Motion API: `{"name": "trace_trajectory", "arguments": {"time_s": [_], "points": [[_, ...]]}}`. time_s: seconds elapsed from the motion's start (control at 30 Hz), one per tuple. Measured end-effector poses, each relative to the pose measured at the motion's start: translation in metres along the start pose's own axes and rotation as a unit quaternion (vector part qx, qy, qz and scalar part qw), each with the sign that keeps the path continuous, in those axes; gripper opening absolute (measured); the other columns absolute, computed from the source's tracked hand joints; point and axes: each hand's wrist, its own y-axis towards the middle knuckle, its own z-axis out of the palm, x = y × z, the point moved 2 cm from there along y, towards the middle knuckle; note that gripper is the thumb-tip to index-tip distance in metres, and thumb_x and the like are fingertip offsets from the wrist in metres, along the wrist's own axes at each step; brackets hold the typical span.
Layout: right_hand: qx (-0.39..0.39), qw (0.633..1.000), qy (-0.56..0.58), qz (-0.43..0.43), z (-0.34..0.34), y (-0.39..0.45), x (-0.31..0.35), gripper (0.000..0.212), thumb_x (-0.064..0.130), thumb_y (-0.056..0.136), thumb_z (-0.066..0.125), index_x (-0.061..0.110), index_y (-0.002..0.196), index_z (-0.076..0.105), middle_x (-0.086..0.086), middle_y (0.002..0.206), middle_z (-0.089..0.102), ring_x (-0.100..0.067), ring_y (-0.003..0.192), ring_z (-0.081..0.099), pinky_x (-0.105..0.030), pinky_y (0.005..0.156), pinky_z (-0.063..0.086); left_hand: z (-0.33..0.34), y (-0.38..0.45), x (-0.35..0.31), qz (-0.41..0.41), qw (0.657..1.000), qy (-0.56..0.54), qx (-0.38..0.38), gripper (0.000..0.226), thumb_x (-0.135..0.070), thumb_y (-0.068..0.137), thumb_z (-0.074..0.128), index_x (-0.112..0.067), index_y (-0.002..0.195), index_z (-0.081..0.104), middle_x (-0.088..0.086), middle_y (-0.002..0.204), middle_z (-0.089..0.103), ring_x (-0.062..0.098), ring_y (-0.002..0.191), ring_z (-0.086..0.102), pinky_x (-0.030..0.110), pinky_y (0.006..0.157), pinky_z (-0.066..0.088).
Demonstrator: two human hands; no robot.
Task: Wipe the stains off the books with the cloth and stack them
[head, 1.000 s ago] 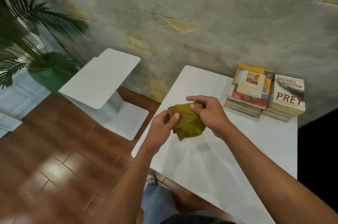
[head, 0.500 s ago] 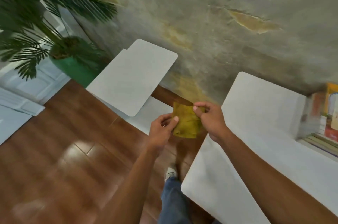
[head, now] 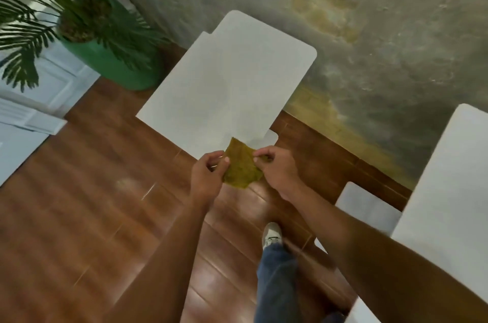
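An olive-yellow cloth [head: 240,167] hangs folded between both hands, above the wooden floor and just before the near edge of a small white side table [head: 227,85]. My left hand [head: 207,177] pinches its left edge with thumb and fingers. My right hand [head: 277,168] pinches its right upper corner. No books are in view.
A second white table [head: 446,190] runs along the right edge, with its white base [head: 367,206] below. A palm in a green pot [head: 111,58] stands at the upper left. A stained grey wall lies behind. My leg and shoe [head: 272,235] are below on the wooden floor.
The view has swung left, away from the table with the book stacks, which have left the frame. Both hands still hold the cloth, now over the floor near the side table.
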Motion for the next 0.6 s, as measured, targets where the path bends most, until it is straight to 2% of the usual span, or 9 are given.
{"name": "trace_trajectory", "arguments": {"time_s": [0.13,0.23,0.33,0.4,0.43,0.5,0.6], "points": [[0.017,0.999,-0.046,-0.021,0.029,0.028,-0.002,0.017,0.006,0.088,0.07,0.02,0.096,0.076,0.011,0.095,0.069,0.0,0.083,0.063,-0.008,0.069,0.048,-0.015,0.037,0.013,0.003,1.0,0.019,-0.024,0.018,-0.022,0.093,0.073,-0.021,0.111,0.069,0.0,0.101,0.072,0.015,0.094,0.07,0.03,0.076,0.061],[0.03,0.997,-0.07,-0.03,0.044,0.039,-0.004,0.02,0.008,0.09,0.068,0.02,0.104,0.075,0.008,0.103,0.07,-0.004,0.091,0.064,-0.016,0.081,0.053,-0.022,0.055,0.017,0.006,0.998,0.044,-0.032,0.019,-0.022,0.093,0.072,-0.02,0.112,0.069,-0.002,0.099,0.071,0.013,0.093,0.069,0.03,0.079,0.061],[0.043,0.988,-0.137,-0.055,0.05,0.041,-0.005,0.024,0.009,0.092,0.064,0.016,0.113,0.072,0.0,0.115,0.07,-0.013,0.103,0.064,-0.025,0.092,0.053,-0.023,0.063,0.017,0.019,0.995,0.09,-0.037,0.022,-0.022,0.095,0.07,-0.017,0.116,0.067,-0.008,0.095,0.068,0.006,0.089,0.066,0.016,0.075,0.057],[0.047,0.974,-0.203,-0.089,0.053,0.036,-0.005,0.028,0.009,0.094,0.061,0.016,0.12,0.068,-0.004,0.124,0.063,-0.019,0.114,0.059,-0.03,0.095,0.052,-0.02,0.064,0.015,0.047,0.988,0.142,-0.037,0.026,-0.022,0.097,0.066,-0.016,0.123,0.064,-0.009,0.101,0.065,0.004,0.09,0.062,0.007,0.07,0.049],[0.041,0.964,-0.239,-0.111,0.053,0.031,-0.003,0.031,0.011,0.094,0.06,0.018,0.124,0.066,-0.006,0.131,0.056,-0.021,0.12,0.054,-0.032,0.095,0.051,-0.018,0.064,0.015,0.069,0.982,0.17,-0.038,0.029,-0.023,0.098,0.065,-0.017,0.126,0.061,-0.007,0.108,0.062,0.005,0.093,0.06,0.008,0.073,0.047],[0.039,0.937,-0.31,-0.158,0.052,0.021,0.005,0.038,0.017,0.093,0.062,0.025,0.13,0.062,-0.007,0.144,0.042,-0.025,0.129,0.042,-0.038,0.096,0.05,-0.014,0.062,0.017,0.123,0.961,0.241,-0.053,0.03,-0.024,0.098,0.063,-0.023,0.128,0.059,-0.003,0.121,0.056,0.01,0.105,0.054,0.02,0.082,0.048],[0.109,0.885,-0.413,-0.183,0.051,0.01,0.012,0.045,0.029,0.089,0.065,0.03,0.133,0.057,-0.009,0.146,0.036,-0.03,0.13,0.036,-0.045,0.099,0.048,-0.013,0.06,0.022,0.165,0.925,0.336,-0.068,0.02,-0.026,0.097,0.063,-0.028,0.117,0.066,0.001,0.121,0.056,0.021,0.109,0.056,0.039,0.088,0.053]]}}
